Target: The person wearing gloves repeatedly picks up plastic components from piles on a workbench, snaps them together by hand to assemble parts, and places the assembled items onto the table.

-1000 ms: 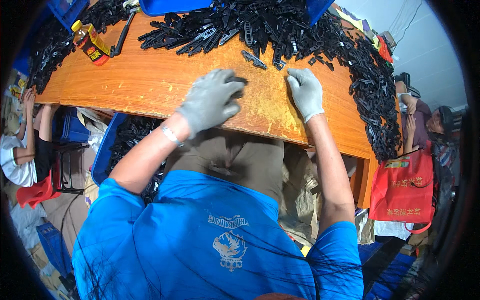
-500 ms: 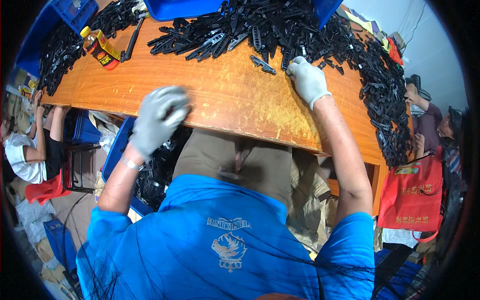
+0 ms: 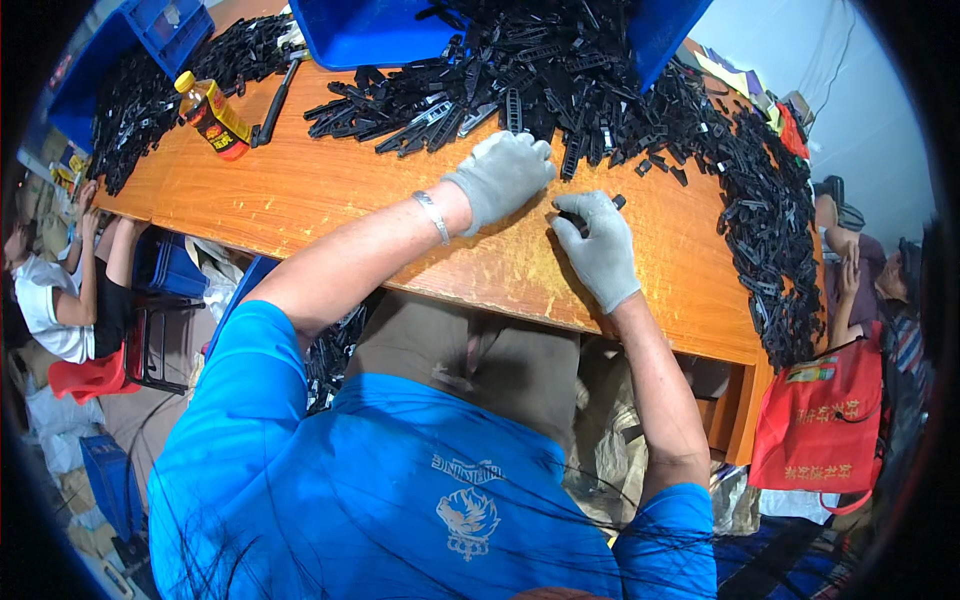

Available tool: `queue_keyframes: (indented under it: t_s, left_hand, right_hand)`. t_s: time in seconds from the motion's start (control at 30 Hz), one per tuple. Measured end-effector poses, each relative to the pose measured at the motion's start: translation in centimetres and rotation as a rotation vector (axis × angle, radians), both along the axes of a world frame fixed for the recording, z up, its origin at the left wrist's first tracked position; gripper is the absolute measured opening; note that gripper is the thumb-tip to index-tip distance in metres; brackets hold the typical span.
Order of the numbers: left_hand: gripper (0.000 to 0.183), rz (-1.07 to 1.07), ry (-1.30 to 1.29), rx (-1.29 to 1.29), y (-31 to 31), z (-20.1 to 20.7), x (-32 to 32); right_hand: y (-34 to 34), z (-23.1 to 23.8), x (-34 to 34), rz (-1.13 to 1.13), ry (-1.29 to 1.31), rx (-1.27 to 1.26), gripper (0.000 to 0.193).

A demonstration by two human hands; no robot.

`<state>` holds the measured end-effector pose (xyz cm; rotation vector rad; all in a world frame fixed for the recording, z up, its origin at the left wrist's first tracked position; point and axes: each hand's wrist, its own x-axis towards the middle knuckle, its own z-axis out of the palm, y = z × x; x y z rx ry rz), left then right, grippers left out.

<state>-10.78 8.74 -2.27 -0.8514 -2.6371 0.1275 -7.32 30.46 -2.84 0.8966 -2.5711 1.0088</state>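
Note:
Both my hands wear grey work gloves over the wooden table (image 3: 330, 215). Stretched to the pile's near edge, my left hand (image 3: 503, 180) has its fingers curled down; whatever they hold is hidden beneath the glove. To its right and a little nearer me, my right hand (image 3: 600, 250) is closed on a small black plastic part (image 3: 619, 202), whose end sticks out past the fingers. Just beyond both hands spreads a heap of black slotted plastic parts (image 3: 515, 60), some with grey pieces on them.
A blue bin (image 3: 345, 50) borders the heap. At the left stand a yellow-capped drink bottle (image 3: 213, 118) and a black-handled hammer (image 3: 275, 105). More black parts (image 3: 765, 240) line the right edge, near a red bag (image 3: 820, 420). Other people sit at both sides.
My left hand has swung from the table's near edge up to the heap's edge. My right hand has drawn back toward me from the heap with a black part.

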Motion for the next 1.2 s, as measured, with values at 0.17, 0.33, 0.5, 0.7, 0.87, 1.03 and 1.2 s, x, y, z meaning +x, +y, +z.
queue_keyframes:
  t_s: [0.17,0.33,0.5,0.7,0.87,1.03,1.2]
  left_hand:
    - [0.018,0.019,-0.021,0.41,-2.0,1.2,2.8]
    - [0.036,0.162,-0.28,1.36,-3.6,-0.2,7.4]
    - [0.019,0.238,-0.238,0.894,-7.3,-2.7,8.6]
    - [0.026,0.279,-0.217,0.803,-7.5,-1.9,8.7]
    - [0.031,0.438,-0.235,0.57,-6.1,-0.8,9.3]
    - [0.024,0.319,-0.227,0.591,-6.2,-1.4,9.3]
    - [0.022,0.257,-0.187,0.638,-6.3,-2.2,9.0]
  right_hand:
    - [0.9,-1.4,0.7,-0.077,-0.056,-0.024,0.016]
    - [0.2,-0.7,1.2,-0.104,0.055,0.215,0.015]
    - [-0.5,0.4,0.3,-0.083,-0.009,0.377,0.014]
    - [-3.4,0.8,0.3,-0.026,-0.031,0.214,0.018]
    - [-4.7,1.0,-0.1,-0.015,-0.027,0.165,0.016]
    - [-5.6,1.0,-1.0,0.096,-0.09,0.103,0.016]
    - [-5.4,0.1,-2.1,0.163,-0.06,0.134,0.017]
